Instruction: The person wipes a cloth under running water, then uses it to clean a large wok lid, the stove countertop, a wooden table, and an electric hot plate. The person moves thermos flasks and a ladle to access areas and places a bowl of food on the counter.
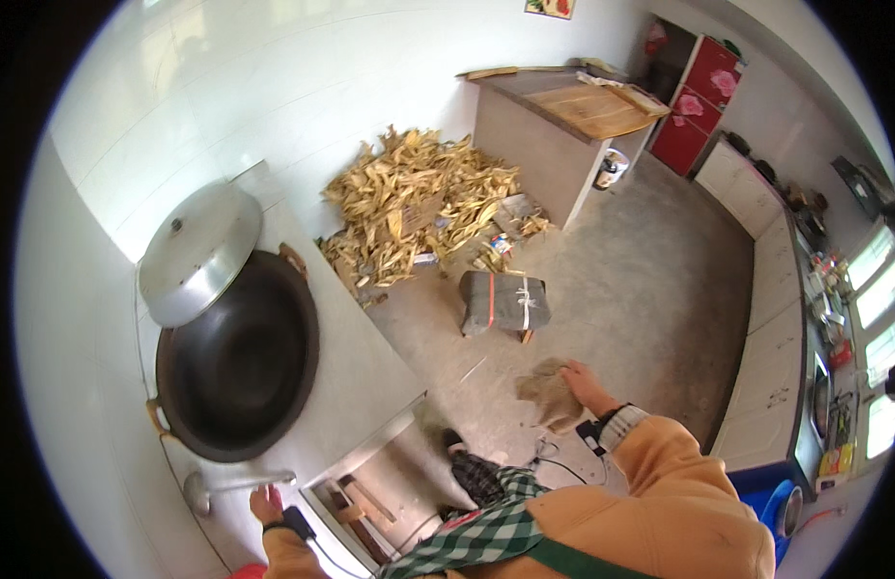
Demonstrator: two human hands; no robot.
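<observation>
My right hand (583,384) grips a crumpled beige cloth (542,396) out over the concrete floor. Down at the lower left, my left hand (267,504) is at the handle of a metal ladle (198,492) lying on the white tiled stove top (361,386); its fingers are too small to tell whether they grip it. A large dark wok (237,362) is set in the stove, with a silver domed lid (198,256) resting at its back rim. Below the stove's edge is an open compartment (419,463) with wooden pieces inside.
A low stool with a grey padded top (505,294) stands ahead, near dry corn husks (399,193). Behind are a wood-topped counter (592,106) and red doors (703,87). White cabinets (756,386) line the right, with a blue basin (785,507) at the lower right. Cables hang below my right wrist.
</observation>
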